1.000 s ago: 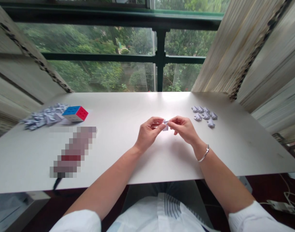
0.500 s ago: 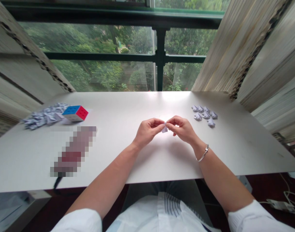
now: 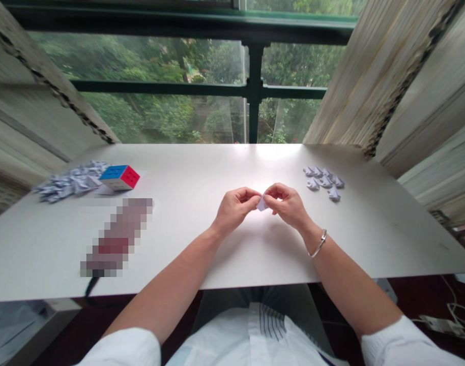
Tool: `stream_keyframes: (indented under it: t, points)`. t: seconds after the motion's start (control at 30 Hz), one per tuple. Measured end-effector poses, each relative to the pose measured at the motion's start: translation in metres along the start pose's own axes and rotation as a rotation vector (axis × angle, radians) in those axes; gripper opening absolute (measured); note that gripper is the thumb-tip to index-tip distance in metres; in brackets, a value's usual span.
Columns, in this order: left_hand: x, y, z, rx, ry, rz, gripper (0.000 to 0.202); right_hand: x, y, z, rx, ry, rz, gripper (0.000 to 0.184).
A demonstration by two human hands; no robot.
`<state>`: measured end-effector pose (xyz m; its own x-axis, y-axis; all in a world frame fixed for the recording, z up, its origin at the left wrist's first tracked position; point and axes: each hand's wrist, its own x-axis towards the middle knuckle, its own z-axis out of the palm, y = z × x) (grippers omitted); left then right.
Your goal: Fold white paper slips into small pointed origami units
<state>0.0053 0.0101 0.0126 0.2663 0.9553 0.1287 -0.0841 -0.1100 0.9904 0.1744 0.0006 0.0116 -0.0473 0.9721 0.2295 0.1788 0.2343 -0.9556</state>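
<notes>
A small piece of folded white paper (image 3: 261, 205) is pinched between my two hands above the middle of the table. My left hand (image 3: 237, 207) grips its left side with thumb and fingertips. From the right, my right hand (image 3: 286, 204) pinches it the same way, and my fingers cover part of the paper. Several small folded paper pieces (image 3: 325, 181) lie grouped to the right of my hands. Far to the left is a larger heap of folded paper pieces (image 3: 70, 182).
On the white table (image 3: 179, 168), a puzzle cube (image 3: 120, 177) stands beside the heap, on a flat paper sheet. A blurred-out oblong object (image 3: 118, 236) with a black strap (image 3: 90, 288) lies at front left. Behind the table are a window (image 3: 156, 114) and curtains (image 3: 343, 76).
The folded paper has turned slightly between my fingertips, and more of its face shows. Both hands stay at nearly the same spot, the fingertips shifted a little.
</notes>
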Motion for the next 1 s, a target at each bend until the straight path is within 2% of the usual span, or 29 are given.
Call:
stream_keyframes:
  t: [0.17, 0.53, 0.8, 1.0]
  points:
    - [0.0006, 0.0004, 0.0002, -0.016, 0.007, 0.000, 0.020, -0.0011, 0.0005, 0.0027, 0.021, -0.006, 0.000, 0.014]
    - [-0.0007, -0.0010, 0.0019, 0.099, 0.023, 0.026, 0.016, -0.0022, 0.0048, 0.0029, -0.105, 0.011, -0.081, 0.014]
    - [-0.0002, -0.0007, 0.0021, 0.028, 0.040, 0.001, 0.019, -0.0015, -0.0013, 0.0021, 0.064, -0.055, 0.043, 0.022]
    - [0.0007, 0.0002, 0.0015, -0.049, 0.022, -0.044, 0.023, 0.0003, 0.0015, 0.0003, 0.168, -0.057, 0.067, 0.025]
